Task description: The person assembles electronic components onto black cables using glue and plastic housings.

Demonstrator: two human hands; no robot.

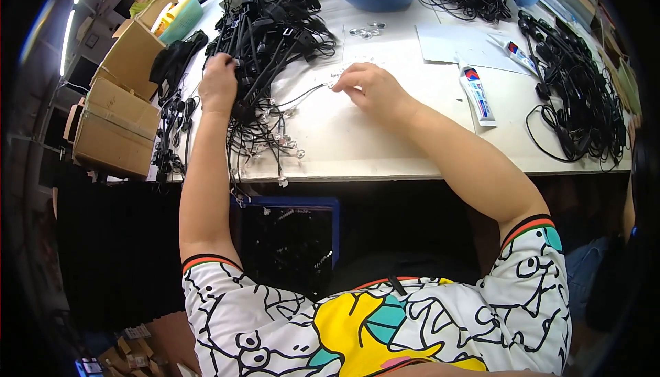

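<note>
My left hand (pixel 218 85) is closed at the left edge of a big heap of black cables (pixel 265 29). What its fingers grip is hidden among the dark parts. Out over the white tabletop, my right hand (pixel 375 93) pinches a small clear piece (pixel 331 83) at the tip of a thin black cable (pixel 304 93) that runs back into the heap. Several cable ends with clear pieces (pixel 280 139) hang toward the table's front edge. Beyond my right hand lie a few loose clear pieces (pixel 368 31).
Two white tubes stand out at the right: a nearer tube (pixel 477 95) and a farther tube (pixel 517 56) by a white sheet (pixel 440 43). A blue bowl (pixel 375 0) holds black parts. More black cables (pixel 581 112) cover the right end. Cardboard boxes (pixel 117 119) stand at left.
</note>
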